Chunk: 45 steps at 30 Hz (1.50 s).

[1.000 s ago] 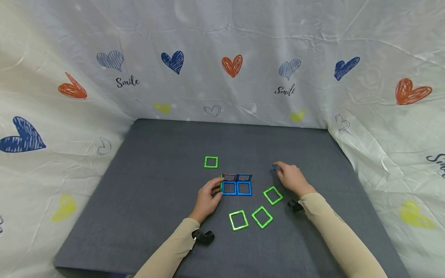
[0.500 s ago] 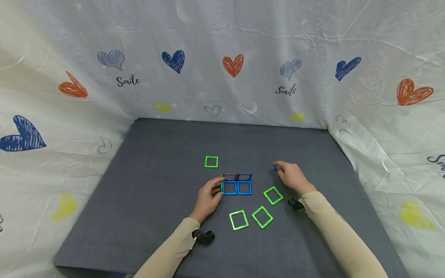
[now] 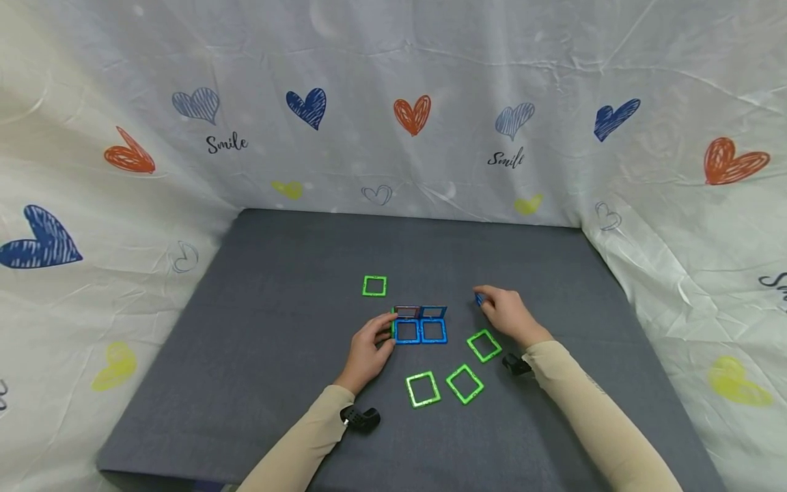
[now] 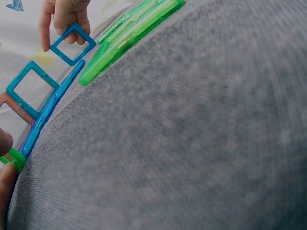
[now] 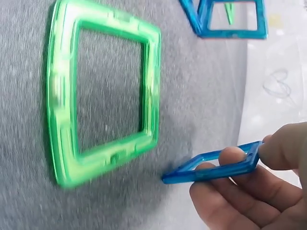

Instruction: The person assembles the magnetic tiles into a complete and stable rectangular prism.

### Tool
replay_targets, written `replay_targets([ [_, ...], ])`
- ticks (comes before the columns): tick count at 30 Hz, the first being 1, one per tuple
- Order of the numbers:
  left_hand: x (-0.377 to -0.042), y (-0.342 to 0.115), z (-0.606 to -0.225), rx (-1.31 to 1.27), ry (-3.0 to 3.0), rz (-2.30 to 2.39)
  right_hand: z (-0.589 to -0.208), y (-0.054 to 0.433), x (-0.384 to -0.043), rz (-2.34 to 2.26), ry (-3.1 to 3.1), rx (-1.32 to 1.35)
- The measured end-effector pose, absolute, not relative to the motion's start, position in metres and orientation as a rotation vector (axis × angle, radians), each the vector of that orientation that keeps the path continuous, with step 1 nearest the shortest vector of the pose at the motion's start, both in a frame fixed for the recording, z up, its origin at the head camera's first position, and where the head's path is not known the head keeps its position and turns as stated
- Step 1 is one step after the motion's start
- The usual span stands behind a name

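My left hand (image 3: 367, 348) grips a green square magnetic tile (image 4: 17, 158), which stands on edge at the left end of a small build. Two blue square tiles (image 3: 421, 331) lie flat side by side there. Along their far edge stand an orange-brown tile (image 4: 17, 108) and a blue tile (image 4: 44, 74), both upright. To the right of the build, my right hand (image 3: 509, 316) pinches another blue square tile (image 5: 216, 173) between thumb and fingers. The left wrist view shows this tile hanging beside the build, apart from it. My left fingers cover part of the green tile.
Three loose green square tiles lie near me: a left one (image 3: 410, 391), a middle one (image 3: 456, 391) and a right one (image 3: 476, 350). Another green tile (image 3: 364, 285) lies behind the build. A white cloth with hearts (image 3: 369, 164) surrounds the grey table (image 3: 277, 273).
My right hand has moved slightly left toward the build, carrying the blue tile. The left hand stays at the green tile, and the loose tiles have not moved.
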State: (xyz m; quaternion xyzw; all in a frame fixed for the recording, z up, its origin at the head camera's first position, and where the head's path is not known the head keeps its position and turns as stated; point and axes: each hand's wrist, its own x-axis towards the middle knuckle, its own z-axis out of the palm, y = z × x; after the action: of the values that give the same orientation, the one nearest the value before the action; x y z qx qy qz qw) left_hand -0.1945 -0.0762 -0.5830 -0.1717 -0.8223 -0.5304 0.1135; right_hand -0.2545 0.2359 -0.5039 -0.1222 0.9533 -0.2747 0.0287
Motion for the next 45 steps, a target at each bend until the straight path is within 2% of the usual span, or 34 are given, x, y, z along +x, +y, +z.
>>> replay_targets([
  [13, -0.195, -0.077, -0.583, -0.500, -2.409, -1.560, -0.504, 0.222, -0.252, -1.056, 2.804, -0.312],
  [30, -0.194, -0.076, -0.581, -0.476, -2.432, -1.553, -0.507, 0.207, -0.243, -1.478, 2.449, -0.101],
  [45, -0.195, -0.077, -0.582, -0.471, -2.436, -1.580, -0.513, 0.196, -0.235, -1.542, 2.391, -0.087],
])
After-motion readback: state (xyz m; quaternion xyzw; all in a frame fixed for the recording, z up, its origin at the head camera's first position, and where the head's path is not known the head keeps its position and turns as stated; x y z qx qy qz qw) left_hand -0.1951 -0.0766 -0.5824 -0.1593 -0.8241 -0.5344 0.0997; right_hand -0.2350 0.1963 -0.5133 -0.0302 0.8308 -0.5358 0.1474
